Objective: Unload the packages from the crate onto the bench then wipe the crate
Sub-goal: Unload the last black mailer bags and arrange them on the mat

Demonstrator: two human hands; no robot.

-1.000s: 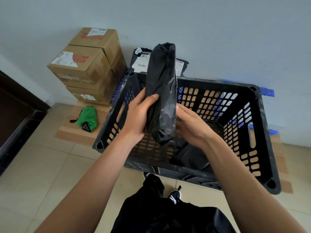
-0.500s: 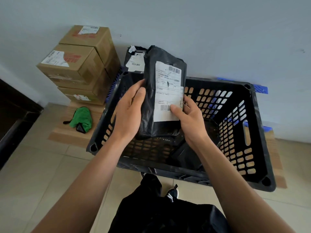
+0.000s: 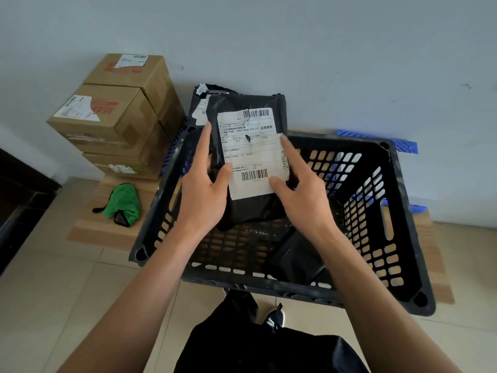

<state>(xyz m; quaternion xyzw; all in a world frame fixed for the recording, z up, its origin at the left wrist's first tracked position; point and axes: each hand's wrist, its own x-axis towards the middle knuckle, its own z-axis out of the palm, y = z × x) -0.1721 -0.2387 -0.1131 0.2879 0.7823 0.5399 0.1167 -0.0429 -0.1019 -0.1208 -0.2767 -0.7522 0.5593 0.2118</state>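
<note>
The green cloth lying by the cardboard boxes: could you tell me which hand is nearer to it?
Left. The left hand holds the black package just right of the green cloth; the right hand is farther right, across the package.

I'm watching through one head-worn wide-angle view, up at standing height, angled forward and down. It sits close over the black crate (image 3: pixel 398 211), with my own legs and a shoe (image 3: pixel 275 317) at the bottom edge and the pale wall (image 3: pixel 322 49) bending across the top.
</note>
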